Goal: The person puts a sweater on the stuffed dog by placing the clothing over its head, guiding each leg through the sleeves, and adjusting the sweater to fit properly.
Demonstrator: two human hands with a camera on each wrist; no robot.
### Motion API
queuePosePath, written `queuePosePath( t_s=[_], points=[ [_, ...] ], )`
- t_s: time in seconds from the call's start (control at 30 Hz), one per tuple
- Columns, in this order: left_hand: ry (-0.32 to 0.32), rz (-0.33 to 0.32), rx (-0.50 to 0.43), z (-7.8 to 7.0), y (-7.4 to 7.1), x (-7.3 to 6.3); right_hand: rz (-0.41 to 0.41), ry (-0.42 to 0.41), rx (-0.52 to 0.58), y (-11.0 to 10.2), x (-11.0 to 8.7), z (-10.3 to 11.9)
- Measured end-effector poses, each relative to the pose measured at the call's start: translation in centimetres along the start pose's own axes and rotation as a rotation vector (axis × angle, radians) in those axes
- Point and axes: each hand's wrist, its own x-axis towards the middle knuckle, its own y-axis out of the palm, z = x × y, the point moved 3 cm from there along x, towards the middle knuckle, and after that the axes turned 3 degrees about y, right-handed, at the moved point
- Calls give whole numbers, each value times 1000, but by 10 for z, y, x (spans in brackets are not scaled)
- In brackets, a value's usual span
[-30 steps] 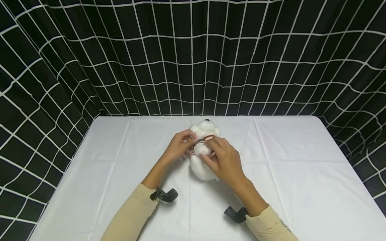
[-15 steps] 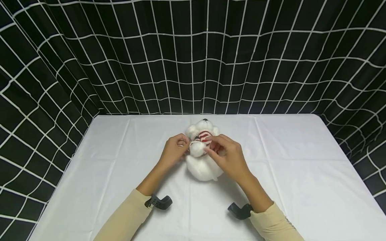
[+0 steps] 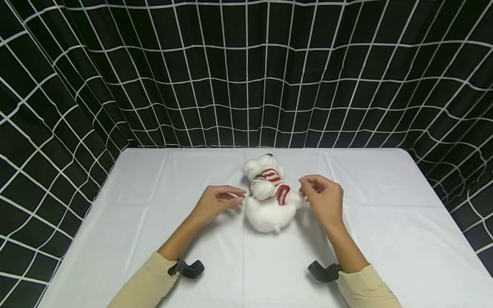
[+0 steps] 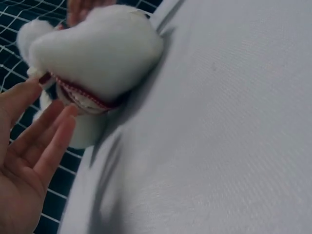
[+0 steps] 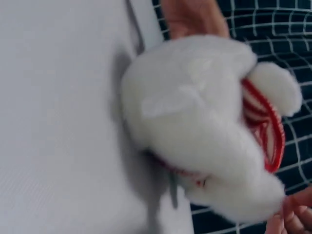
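Scarf (image 3: 271, 176) on, wrapped round the toy (image 3: 265, 216), which lies mid-frame on the worktop (image 3: 389, 244); whether anything's left, these views don't settle. Left hand (image 3: 212, 204) is free just beside it, while right hand (image 3: 326, 201) pinches its paw (image 3: 295, 199)!

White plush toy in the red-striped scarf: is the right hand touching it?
Touching: the right wrist view shows the right hand with fingertips against one limb of the plush toy.

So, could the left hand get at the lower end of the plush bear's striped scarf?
Probably, yes: the left hand is close beside the plush bear, though a white limb lies between it and that scarf end, so it would likely reach over.
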Motion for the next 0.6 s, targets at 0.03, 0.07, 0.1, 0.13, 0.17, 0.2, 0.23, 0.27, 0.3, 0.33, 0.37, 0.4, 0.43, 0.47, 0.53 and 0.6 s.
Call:
queuePosePath(
  t_s=[0.03,0.07,0.1,0.13,0.17,0.2,0.23,0.27,0.3,0.33,0.37,0.4,0.43,0.47,0.53,0.6],
  points=[
    [10,2,10,-1,0,0,7,41,-16,-4,-1,-5],
    [18,7,24,-2,1,1,30,82,-31,-7,-2,-9],
    [23,11,34,-2,2,2,70,126,-39,-9,-3,-14],
    [26,13,38,-3,2,2,130,166,-40,-10,-4,-18],
    [25,11,48,-3,2,2,204,190,-51,-10,-6,-22],
    [21,6,50,-3,2,1,283,208,-55,-8,-8,-26],
    [16,-1,53,-3,2,0,361,214,-57,-6,-10,-28],
    [10,-10,60,-2,2,-1,424,210,-52,-3,-12,-31],
    [8,-20,60,-2,2,-2,473,198,-46,1,-14,-32],
    [12,-33,68,-2,2,-2,507,172,-44,4,-16,-33],
    [19,-44,79,-2,2,-3,524,138,-53,8,-18,-34],
    [32,-50,86,-2,3,-3,528,109,-63,12,-19,-34],
    [52,-57,101,-2,4,-3,523,75,-76,15,-20,-34],
    [73,-61,118,-2,5,-3,513,50,-88,18,-20,-34],
    [117,-63,159,-3,7,-2,494,12,-111,24,-20,-33],
    [153,-47,232,-5,8,0,481,-21,-152,29,-20,-31]
  ],
)
